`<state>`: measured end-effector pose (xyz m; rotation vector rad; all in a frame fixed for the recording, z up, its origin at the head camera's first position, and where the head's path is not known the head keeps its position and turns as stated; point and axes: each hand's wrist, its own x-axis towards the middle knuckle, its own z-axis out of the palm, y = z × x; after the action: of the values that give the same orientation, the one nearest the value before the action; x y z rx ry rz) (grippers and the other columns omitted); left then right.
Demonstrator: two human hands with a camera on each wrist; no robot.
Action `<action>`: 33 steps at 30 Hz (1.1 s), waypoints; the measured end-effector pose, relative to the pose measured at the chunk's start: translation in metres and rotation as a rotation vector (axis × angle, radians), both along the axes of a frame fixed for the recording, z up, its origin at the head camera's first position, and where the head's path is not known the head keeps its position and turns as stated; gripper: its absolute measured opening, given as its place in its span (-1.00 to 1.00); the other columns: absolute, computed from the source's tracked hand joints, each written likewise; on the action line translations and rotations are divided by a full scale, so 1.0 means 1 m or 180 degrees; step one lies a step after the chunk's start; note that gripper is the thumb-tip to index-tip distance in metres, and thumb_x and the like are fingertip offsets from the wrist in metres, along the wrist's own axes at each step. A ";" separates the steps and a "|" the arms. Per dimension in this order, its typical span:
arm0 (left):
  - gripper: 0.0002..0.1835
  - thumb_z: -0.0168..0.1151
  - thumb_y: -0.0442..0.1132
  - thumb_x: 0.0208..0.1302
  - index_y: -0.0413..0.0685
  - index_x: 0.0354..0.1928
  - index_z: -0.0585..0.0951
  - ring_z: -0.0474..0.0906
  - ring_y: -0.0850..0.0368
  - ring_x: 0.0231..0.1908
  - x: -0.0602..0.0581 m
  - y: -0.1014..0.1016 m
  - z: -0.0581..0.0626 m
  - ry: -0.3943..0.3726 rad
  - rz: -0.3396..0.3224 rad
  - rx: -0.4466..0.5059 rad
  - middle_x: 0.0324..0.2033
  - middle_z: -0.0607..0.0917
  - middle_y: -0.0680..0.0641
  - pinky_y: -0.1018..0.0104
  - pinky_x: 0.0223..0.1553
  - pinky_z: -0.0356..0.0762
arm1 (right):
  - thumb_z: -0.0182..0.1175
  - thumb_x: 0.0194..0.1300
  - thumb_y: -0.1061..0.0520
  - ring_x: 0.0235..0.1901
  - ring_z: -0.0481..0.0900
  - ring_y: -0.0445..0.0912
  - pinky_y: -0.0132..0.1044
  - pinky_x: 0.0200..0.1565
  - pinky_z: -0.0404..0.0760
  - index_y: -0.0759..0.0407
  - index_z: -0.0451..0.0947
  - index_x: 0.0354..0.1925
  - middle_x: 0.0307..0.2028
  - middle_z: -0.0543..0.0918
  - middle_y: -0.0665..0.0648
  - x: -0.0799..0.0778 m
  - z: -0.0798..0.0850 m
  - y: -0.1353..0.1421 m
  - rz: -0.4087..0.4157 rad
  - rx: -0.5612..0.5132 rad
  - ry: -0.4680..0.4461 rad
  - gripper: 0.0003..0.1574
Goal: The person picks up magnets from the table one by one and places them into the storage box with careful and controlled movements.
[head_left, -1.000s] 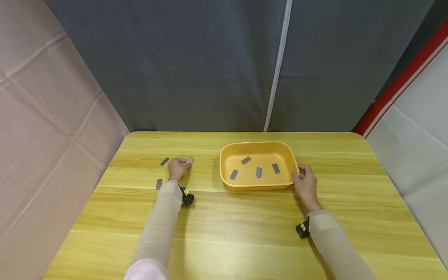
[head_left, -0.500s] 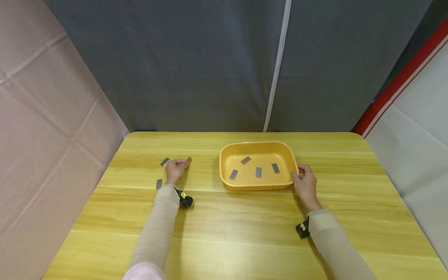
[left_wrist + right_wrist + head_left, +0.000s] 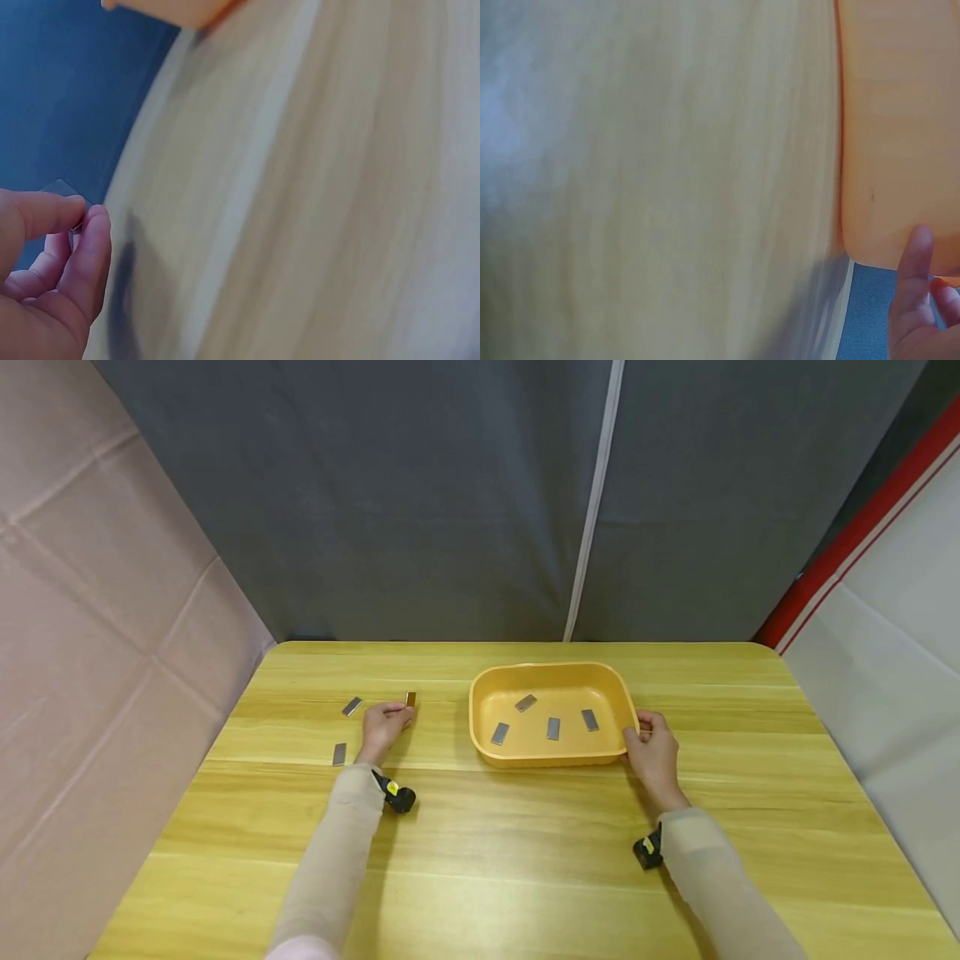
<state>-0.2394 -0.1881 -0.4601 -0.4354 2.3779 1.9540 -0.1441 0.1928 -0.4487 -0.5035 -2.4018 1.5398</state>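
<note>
Between thumb and fingertips, my left hand pinches a small flat rectangular metal plate, which looks brownish in the head view. In the left wrist view, a corner of the plate juts out beyond the fingertips. Two similar grey plates lie on the table left of that hand, one farther back and one nearer. My right hand grips the right end of a yellow plastic basin, thumb on its near side. Several grey plates, including one plate, lie spread flat on the basin's floor.
The wood-grain table carries everything. A dark grey curtain stands right behind its far edge. Pale panels flank it, the left panel and the right panel. Black wrist cameras sit on both arms.
The plate in my left hand has turned from slanted and pale to more upright and brownish, while that hand shifted only slightly. My right hand and the basin have stayed put.
</note>
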 end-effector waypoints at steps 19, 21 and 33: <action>-0.75 0.10 -0.46 0.12 -0.34 -0.13 0.37 0.49 0.20 -0.42 0.019 0.040 0.029 0.0324 -0.0430 0.0239 -0.32 0.44 -0.15 0.27 -0.19 0.51 | -0.04 0.20 0.27 -0.42 0.46 -0.14 -0.34 -0.55 0.56 0.37 0.29 0.06 -0.17 0.46 0.28 0.000 0.001 0.000 0.0020 -0.0036 -0.0029 -0.57; -0.74 0.09 -0.47 0.13 -0.36 -0.12 0.36 0.52 0.16 -0.38 0.021 0.043 0.031 0.0366 -0.0495 0.0307 -0.30 0.43 -0.17 0.31 -0.19 0.51 | -0.05 0.20 0.27 -0.41 0.46 -0.13 -0.33 -0.55 0.57 0.37 0.28 0.07 -0.16 0.45 0.28 0.000 0.000 0.000 0.0026 -0.0054 -0.0035 -0.56; -0.75 0.10 -0.46 0.16 -0.41 -0.10 0.42 0.49 -0.24 -0.15 0.032 0.062 0.043 0.0458 -0.0748 0.0528 -0.26 0.47 -0.21 0.32 -0.17 0.50 | -0.06 0.20 0.27 -0.41 0.46 -0.12 -0.31 -0.55 0.57 0.38 0.27 0.07 -0.16 0.44 0.29 0.000 0.001 -0.001 0.0005 -0.0087 -0.0039 -0.56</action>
<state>-0.2075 -0.1258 -0.4175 -0.0070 2.1991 2.1107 -0.1444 0.1922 -0.4480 -0.5182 -2.3940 1.5766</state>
